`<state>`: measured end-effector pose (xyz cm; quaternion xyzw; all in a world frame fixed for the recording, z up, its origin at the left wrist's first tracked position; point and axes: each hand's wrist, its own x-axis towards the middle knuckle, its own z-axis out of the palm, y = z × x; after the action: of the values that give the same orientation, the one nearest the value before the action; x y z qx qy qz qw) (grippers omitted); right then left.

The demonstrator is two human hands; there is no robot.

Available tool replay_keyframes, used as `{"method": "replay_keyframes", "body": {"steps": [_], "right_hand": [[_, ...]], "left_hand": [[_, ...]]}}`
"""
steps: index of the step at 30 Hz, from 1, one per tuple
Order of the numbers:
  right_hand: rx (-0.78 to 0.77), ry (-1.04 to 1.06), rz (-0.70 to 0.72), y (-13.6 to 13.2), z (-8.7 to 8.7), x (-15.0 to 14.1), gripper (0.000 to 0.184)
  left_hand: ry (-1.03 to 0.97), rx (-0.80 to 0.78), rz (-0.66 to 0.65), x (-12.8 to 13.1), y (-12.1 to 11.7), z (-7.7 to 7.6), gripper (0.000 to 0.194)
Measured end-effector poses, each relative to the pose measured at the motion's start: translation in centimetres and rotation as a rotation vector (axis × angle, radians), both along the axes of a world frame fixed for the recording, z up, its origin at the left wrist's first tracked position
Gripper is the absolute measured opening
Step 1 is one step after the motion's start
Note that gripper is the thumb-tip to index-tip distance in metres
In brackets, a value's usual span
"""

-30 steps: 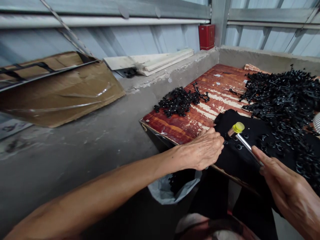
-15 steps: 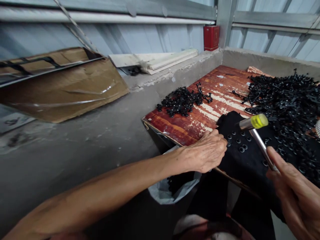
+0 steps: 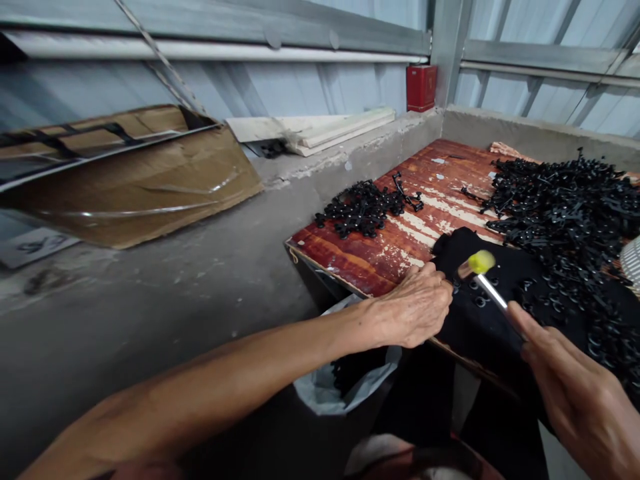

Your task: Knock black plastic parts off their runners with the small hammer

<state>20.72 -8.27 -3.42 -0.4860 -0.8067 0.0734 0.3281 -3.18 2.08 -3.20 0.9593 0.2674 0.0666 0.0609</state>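
Observation:
My right hand (image 3: 580,400) grips the metal handle of a small hammer (image 3: 480,270) with a yellow head. The head is low over a black cloth (image 3: 490,320) dotted with small black rings. My left hand (image 3: 415,307) is closed at the cloth's left edge, fingers pinched on something I cannot make out, right beside the hammer head. The cloth lies on a worn red wooden board (image 3: 400,247).
A big heap of black plastic parts (image 3: 565,200) covers the board's right side; a smaller heap (image 3: 363,210) lies at its left. A grey bag (image 3: 330,390) with black parts hangs below the board edge. Cardboard (image 3: 130,180), planks (image 3: 320,127) and a red box (image 3: 420,87) line the concrete ledge.
The hammer head rose half a second ago and has come back down onto the cloth beside my left hand. My left hand stayed put.

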Motion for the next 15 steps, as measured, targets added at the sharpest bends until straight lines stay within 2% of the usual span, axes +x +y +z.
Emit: {"method": "replay_keyframes", "body": {"steps": [3,6,10,15], "right_hand": [[0.042,-0.039,-0.029,-0.12,0.07,0.04,0.058],[-0.04,-0.118,0.013,-0.25,0.02,0.09,0.056],[-0.024,0.035,-0.029,-0.16,-0.36,0.06,0.058],[-0.13,0.082,-0.031,-0.54,-0.84,0.04,0.05]], "left_hand": [[-0.007,0.019,-0.005,0.11,0.0,0.08,0.011],[-0.014,0.048,0.005,0.07,0.05,0.04,0.013],[-0.04,0.044,-0.005,0.15,-0.21,-0.05,0.013],[-0.061,0.085,0.028,0.33,-0.21,0.12,0.021]]}}
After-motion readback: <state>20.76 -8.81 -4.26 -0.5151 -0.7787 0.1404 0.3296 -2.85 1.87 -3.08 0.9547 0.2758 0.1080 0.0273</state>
